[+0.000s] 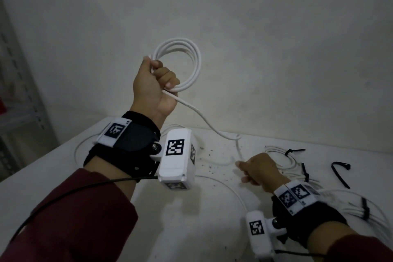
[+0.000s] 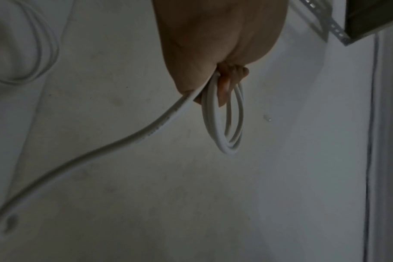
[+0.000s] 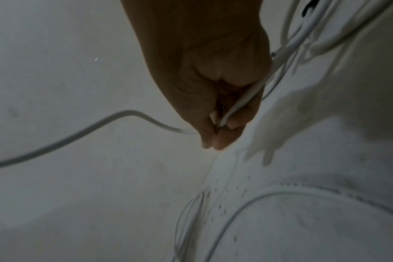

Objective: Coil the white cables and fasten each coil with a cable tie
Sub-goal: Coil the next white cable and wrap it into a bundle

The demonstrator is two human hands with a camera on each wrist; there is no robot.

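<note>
My left hand (image 1: pixel 156 83) is raised above the white table (image 1: pixel 63 176) and grips a coil of white cable (image 1: pixel 191 57) of several loops; the same coil (image 2: pixel 227 127) hangs from that hand (image 2: pixel 215 53) in the left wrist view. The cable's free run (image 1: pixel 204 119) drops from the fist to the table and leads to my right hand (image 1: pixel 256 169). That hand (image 3: pixel 215 99) is low over the table and pinches the white cable (image 3: pixel 240 99) between thumb and fingers. A loose black cable tie (image 1: pixel 340 171) lies at the right.
Tied coils of white cable (image 1: pixel 361 208) with black ties lie at the right, one coil (image 1: pixel 285 156) just behind my right hand. More loose cable (image 1: pixel 223 185) curves across the table's middle. Dark specks dot the table. A wall stands close behind; metal shelving (image 1: pixel 19 91) is at the left.
</note>
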